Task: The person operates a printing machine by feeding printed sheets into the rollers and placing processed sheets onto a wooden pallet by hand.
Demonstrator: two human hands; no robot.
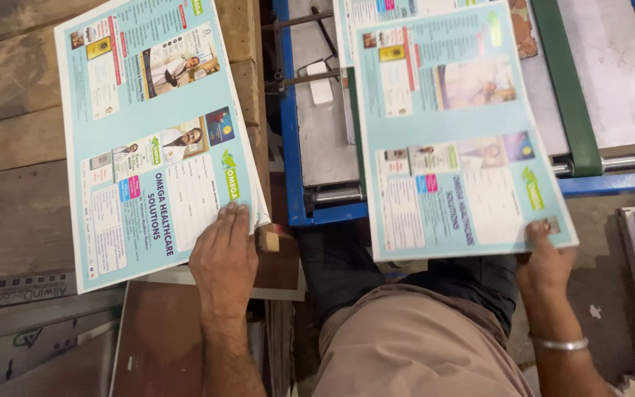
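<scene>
1. L hand [223, 254]: lies flat, fingers spread, pressing on the near right corner of the left sheet [152, 136]. Not clenched; nothing gripped as far as I can see, just palm-down contact on the paper.
2. Left sheet: big light-blue printed sheet w/ photos & text blocks, top of a thin stack whose edges show just right of the fingers. Sits tilted on the wood bench [16, 147], left of the machine.
3. Small tan block [267, 237] just beside the L hand's fingers, at the stack's corner.
4. R hand [545, 261]: pinches the near right corner of the right sheet [457, 140], thumb on top, other fingers under the paper & hidden. Metal bangle [558, 343] on that wrist.
5. Right sheet: same kind of blue print, lying half over the machine bed, near edge hanging out toward the person's lap. Another like sheet [376, 11] peeks out under it at the top.
6. Machine [295, 147]: blue frame, grey metal bed, green belt [567, 88] running diagonal at right, steel roller [630, 160] below the belt.
7. Person's knee in tan trousers [413, 345] at bottom centre, between the two arms.
8. Brown board [159, 338] under the L forearm; grey flat panels [16, 323] at bottom left.
</scene>
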